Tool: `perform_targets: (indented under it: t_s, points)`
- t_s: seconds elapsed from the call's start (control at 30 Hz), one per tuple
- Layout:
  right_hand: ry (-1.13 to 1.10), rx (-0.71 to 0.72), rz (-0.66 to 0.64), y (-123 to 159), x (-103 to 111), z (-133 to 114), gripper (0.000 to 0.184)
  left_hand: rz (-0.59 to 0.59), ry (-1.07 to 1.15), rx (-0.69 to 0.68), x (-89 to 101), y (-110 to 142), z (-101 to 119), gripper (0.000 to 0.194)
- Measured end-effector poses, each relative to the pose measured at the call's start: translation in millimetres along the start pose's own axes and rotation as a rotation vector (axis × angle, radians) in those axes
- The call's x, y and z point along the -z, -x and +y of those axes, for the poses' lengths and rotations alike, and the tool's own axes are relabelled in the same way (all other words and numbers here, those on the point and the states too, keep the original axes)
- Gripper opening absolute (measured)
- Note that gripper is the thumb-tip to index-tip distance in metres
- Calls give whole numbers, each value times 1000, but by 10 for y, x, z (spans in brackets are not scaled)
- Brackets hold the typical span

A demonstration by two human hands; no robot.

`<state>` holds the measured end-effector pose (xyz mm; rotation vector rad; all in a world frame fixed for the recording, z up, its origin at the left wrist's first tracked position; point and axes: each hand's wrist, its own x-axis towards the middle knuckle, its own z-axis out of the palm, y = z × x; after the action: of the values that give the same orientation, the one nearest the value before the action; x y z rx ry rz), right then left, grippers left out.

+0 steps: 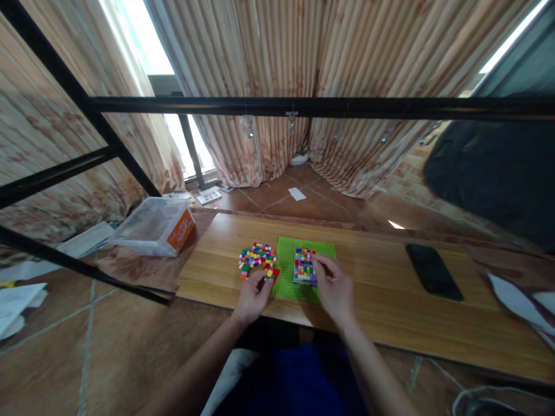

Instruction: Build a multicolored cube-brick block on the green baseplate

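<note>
A green studded baseplate [286, 284] lies on a low wooden table, and a block of many-coloured toy bricks [303, 267] is built up on it. My right hand [335, 287] is at the block's right side, thumb and forefinger pinched at its upper right edge; whatever sits between the fingertips is too small to name. On the left, my left hand [254, 296] is closed around a few toy bricks [271, 274], red and yellow among them, by the baseplate's left edge. Just beyond that hand spreads a loose pile of small coloured bricks [256, 255].
A black phone [433, 271] lies on the table [373, 289] to the right, with white paper [520, 303] past it. A clear plastic box [150, 225] with an orange label stands at the left. A black metal bar [269, 106] crosses in front of the curtains.
</note>
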<state>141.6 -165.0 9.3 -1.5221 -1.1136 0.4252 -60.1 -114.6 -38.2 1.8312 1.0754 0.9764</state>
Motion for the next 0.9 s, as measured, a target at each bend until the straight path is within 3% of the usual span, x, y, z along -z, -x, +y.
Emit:
perform_targets:
  t_s: [0.13,0.27,0.4,0.53,0.73,0.9]
  points:
    - [116,158,-228,255,-255,-237,27,-20,39,-14,2,9,-48,23]
    - [257,187,-295,316,-456,-213,30,-78,54,-20,26,17,-48,26]
    - [313,193,-367,269,-508,-158,29,-121,94,-7,44,35,-8,27]
    - [278,119,-376,275,-506,-153,24,-146,209,72,36,55,-11,26]
    - [181,-70,-373,423,-516,-135,21,-91,430,198,46,29,-25,31]
    - [228,10,-355,436,-516,-140,27,-105,403,138,69,15,-13,25]
